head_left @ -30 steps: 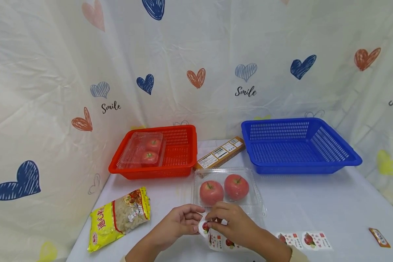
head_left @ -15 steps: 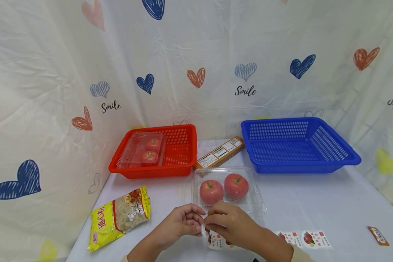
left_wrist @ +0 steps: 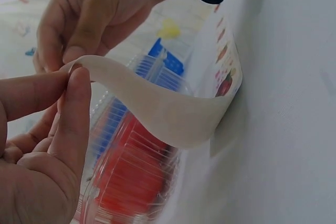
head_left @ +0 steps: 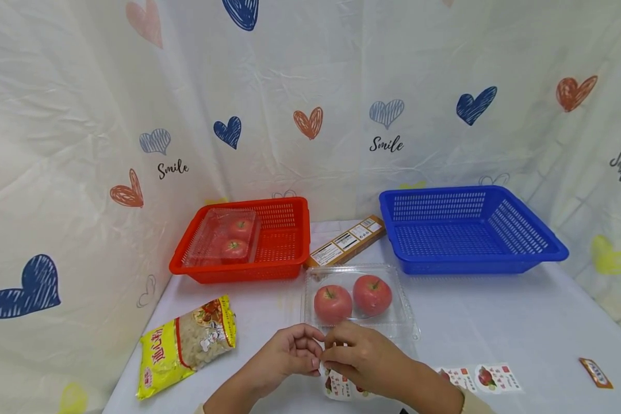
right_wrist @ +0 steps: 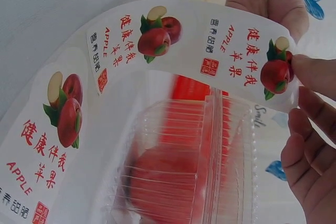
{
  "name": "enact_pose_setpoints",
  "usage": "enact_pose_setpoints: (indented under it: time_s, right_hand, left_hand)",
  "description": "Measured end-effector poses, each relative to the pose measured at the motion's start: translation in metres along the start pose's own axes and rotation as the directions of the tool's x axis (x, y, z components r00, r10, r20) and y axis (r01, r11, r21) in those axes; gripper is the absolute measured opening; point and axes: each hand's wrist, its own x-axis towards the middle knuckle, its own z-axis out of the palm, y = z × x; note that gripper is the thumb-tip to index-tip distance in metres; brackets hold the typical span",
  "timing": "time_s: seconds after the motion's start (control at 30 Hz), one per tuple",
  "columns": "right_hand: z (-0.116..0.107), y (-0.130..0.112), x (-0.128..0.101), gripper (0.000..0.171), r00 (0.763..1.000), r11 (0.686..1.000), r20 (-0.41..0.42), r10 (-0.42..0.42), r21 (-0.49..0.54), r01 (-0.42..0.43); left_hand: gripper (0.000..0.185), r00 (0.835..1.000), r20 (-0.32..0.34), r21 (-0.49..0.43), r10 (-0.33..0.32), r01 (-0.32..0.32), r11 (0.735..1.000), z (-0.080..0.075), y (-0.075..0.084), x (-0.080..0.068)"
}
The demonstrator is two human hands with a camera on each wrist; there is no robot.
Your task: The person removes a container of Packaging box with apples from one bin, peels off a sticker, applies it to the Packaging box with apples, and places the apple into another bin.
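White table (head_left: pixel 497 322), both hands' grip (head_left: pixel 290 353) (head_left: pixel 359 356) pinched on sticker strip (right_wrist: pixel 173 35) beside apple box (head_left: pixel 359 299)

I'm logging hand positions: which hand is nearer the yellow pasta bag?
Left. The left hand is just right of the yellow pasta bag, with bare table between them. The right hand is beyond the left, farther right.

Glossy paper sticker strip (right_wrist: pixel 157 40), clear ribbed plastic clamshell (head_left: pixel 359 296), perforated plastic baskets (head_left: pixel 471 230)
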Motion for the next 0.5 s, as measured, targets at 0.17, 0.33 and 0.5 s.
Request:
enact_pose_setpoints:
  time_s: [0.17, 0.33, 0.5]
  right_hand:
    - [-0.0005, 0.0011, -0.0027, 0.013, 1.0, 1.0, 0.016, 0.017, -0.002, -0.017]
    - [0.0004, 0.0028, -0.0023, 0.007, 0.999, 0.999, -0.014, -0.043, -0.004, 0.043]
    - [0.0007, 0.0027, -0.0036, 0.005, 1.0, 1.0, 0.0, -0.017, 0.022, 0.017]
  left_hand:
    - [0.037, 1.0, -0.018, 0.016, 0.008, -0.007, 1.0, -0.001, -0.0005, -0.0002]
    - [0.035, 0.998, -0.06, 0.032, 0.004, -0.002, 0.999, -0.0032, -0.0021, -0.0009]
    - [0.033, 0.996, -0.091, 0.048, 0.003, 0.001, 0.999, -0.0054, -0.0034, -0.0019]
